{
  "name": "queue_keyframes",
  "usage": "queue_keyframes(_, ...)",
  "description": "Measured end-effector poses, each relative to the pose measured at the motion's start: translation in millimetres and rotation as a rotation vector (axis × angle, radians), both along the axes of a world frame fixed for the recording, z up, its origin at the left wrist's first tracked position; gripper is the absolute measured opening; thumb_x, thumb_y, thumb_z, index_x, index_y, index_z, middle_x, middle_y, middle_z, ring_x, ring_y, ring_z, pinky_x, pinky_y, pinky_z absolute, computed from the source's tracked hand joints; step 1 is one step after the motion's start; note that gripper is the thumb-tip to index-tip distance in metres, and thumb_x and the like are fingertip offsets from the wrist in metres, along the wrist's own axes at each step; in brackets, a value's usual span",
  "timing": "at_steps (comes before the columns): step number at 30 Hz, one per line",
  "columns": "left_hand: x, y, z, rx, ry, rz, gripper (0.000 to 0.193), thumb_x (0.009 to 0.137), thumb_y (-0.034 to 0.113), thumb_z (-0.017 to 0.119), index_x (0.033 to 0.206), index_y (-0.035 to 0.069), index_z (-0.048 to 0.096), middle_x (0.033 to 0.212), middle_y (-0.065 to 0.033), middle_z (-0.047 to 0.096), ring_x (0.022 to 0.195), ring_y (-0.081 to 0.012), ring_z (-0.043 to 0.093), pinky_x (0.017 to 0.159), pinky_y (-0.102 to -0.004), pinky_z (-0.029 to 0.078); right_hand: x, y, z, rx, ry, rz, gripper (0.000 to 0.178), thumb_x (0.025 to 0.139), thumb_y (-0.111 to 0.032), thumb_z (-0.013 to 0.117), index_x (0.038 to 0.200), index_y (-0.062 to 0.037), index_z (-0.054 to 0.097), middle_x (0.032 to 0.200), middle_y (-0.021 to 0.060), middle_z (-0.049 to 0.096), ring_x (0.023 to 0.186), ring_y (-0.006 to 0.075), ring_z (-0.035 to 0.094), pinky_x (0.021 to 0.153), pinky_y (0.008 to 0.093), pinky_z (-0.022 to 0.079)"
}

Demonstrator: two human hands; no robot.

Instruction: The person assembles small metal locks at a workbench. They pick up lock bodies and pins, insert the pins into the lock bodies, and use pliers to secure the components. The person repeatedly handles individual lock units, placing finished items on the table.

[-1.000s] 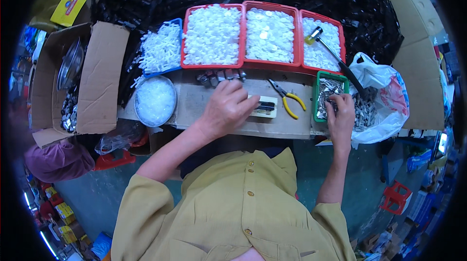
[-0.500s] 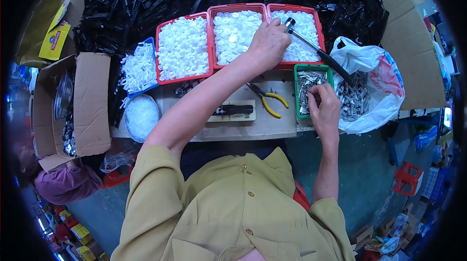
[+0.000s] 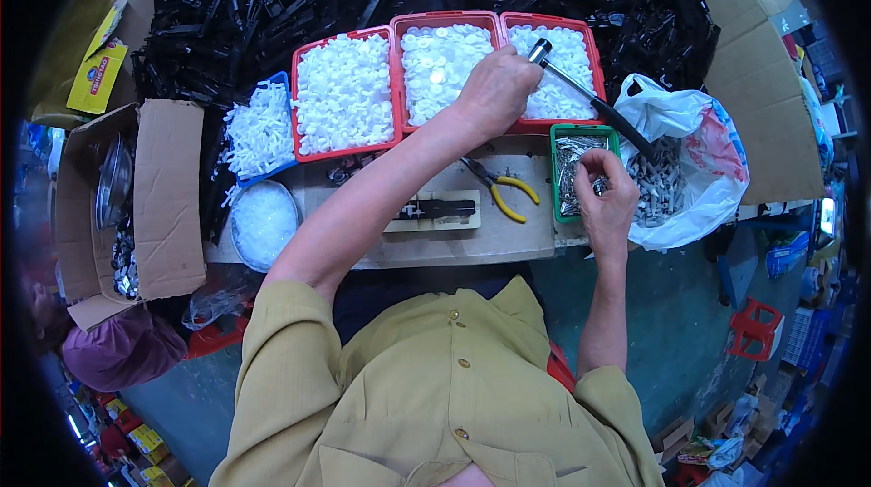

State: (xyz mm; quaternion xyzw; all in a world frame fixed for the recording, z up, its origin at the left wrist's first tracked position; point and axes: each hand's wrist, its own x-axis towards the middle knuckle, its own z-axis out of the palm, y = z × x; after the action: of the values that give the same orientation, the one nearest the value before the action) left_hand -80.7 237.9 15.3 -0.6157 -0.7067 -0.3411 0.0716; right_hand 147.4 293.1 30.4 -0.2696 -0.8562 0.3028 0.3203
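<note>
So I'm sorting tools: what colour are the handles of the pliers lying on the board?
Yellow handles on the small metal pliers, clearest in the head view.

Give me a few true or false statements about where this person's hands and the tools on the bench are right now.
1. The left hand reaches over the middle red tray of white parts. True.
2. The right hand is at the green tray of metal pieces. True.
3. The yellow-handled pliers are in the right hand. False: they lie on the board, untouched.
4. The hammer lies in the cardboard box. False: it rests across the rightmost red tray and green tray.
</note>
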Motion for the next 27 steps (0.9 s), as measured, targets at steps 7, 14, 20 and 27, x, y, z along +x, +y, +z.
queue_keyframes(7, 11, -13, 18, -0.028, -0.514, 0.007, 0.02, 0.085, 0.007, 0.073, 0.104, -0.001, 0.074, 0.087, -0.0154, 0.074, 0.078, -0.0228, 0.072, 0.074, -0.0351, 0.056, -6, -3, 5, -0.238, 0.213, 0.041, 0.009, 0.087, 0.001, 0.07, 0.095, 0.0015, 0.067, 0.086, 0.0048, 0.069, 0.076, 0.0096, 0.063, 0.074, 0.0273, 0.051)
queue_keyframes(14, 44, -64, 38, -0.15, -1.172, -0.149, 0.023, 0.088, 0.005, 0.073, 0.11, -0.004, 0.072, 0.096, -0.0089, 0.074, 0.085, -0.0127, 0.07, 0.078, -0.027, 0.058, -18, -20, 13, -0.465, 0.425, 0.224, 0.008, 0.089, 0.0, 0.07, 0.097, -0.0001, 0.068, 0.095, 0.0026, 0.069, 0.087, 0.0084, 0.062, 0.081, 0.0246, 0.049)
queue_keyframes(20, 58, -88, 37, -0.135, -1.241, -0.111, 0.024, 0.087, 0.002, 0.073, 0.11, -0.004, 0.07, 0.096, -0.0072, 0.074, 0.088, -0.0112, 0.069, 0.081, -0.0265, 0.057, -19, -32, 11, -0.366, 0.346, 0.302, 0.007, 0.086, 0.002, 0.069, 0.091, -0.0006, 0.064, 0.089, 0.0045, 0.067, 0.085, 0.0118, 0.063, 0.08, 0.026, 0.049)
queue_keyframes(27, 55, -101, 33, -0.127, -1.158, -0.09, 0.022, 0.088, 0.003, 0.072, 0.109, -0.004, 0.071, 0.097, -0.0066, 0.073, 0.088, -0.0095, 0.068, 0.079, -0.0251, 0.056, -26, -44, 17, -0.09, 0.254, 0.332, 0.013, 0.08, 0.008, 0.07, 0.089, 0.0005, 0.063, 0.091, 0.0085, 0.068, 0.084, 0.0179, 0.066, 0.078, 0.0298, 0.051)
